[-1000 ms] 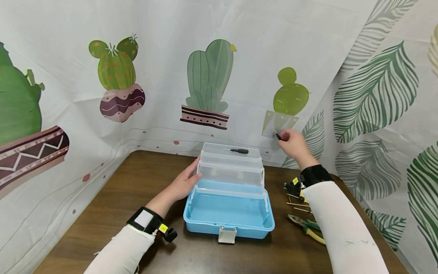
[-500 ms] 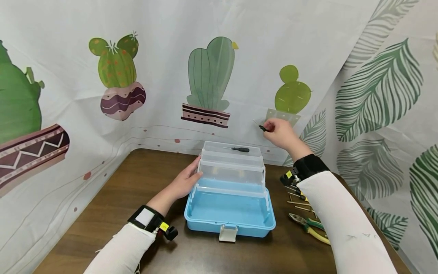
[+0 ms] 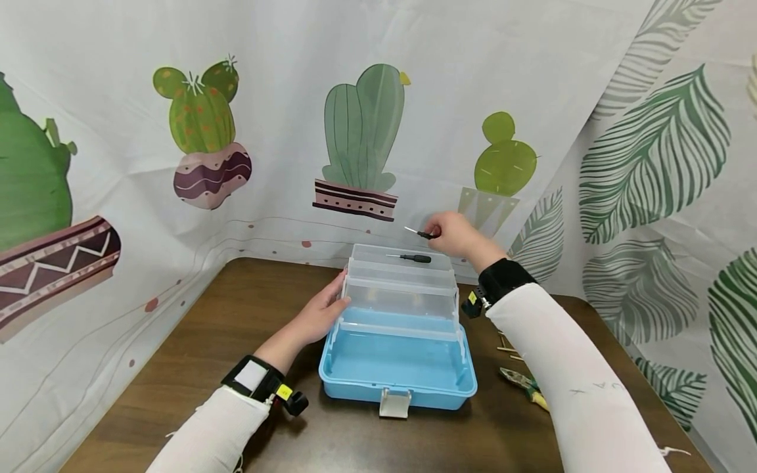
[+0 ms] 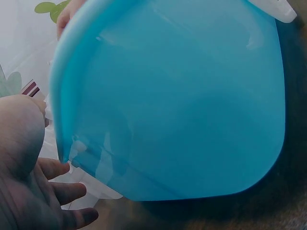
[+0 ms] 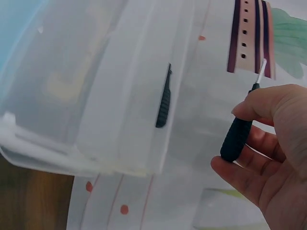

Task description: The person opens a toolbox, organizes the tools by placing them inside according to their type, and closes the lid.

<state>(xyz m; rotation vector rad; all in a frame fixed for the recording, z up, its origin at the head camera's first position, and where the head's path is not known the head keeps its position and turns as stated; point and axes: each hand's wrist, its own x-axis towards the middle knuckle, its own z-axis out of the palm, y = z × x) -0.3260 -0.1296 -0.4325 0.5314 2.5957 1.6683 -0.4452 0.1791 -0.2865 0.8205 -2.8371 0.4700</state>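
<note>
A blue toolbox point(image 3: 396, 391) with translucent tiered trays point(image 3: 399, 302) stands spread open on the table. My left hand point(image 3: 319, 315) holds the trays' left side, the thumb at the near edge and the other fingers reaching behind. Up by the top tray, my right hand point(image 3: 455, 235) pinches a small black-handled screwdriver point(image 5: 236, 136) between thumb and fingers, its metal tip pointing left and away. Another black screwdriver point(image 3: 415, 258) lies in the top tray, just below the held one in the head view.
Green-and-yellow pliers point(image 3: 523, 384) and several thin brass-coloured rods point(image 3: 510, 351) lie on the wooden table point(image 3: 225, 348) right of the toolbox, partly hidden by the right sleeve. A white cactus-print cloth point(image 3: 278, 144) hangs directly behind the table.
My right hand has moved left and down with the screwdriver, from the right of the toolbox to the top tray's right corner. The left hand has stayed in place.
</note>
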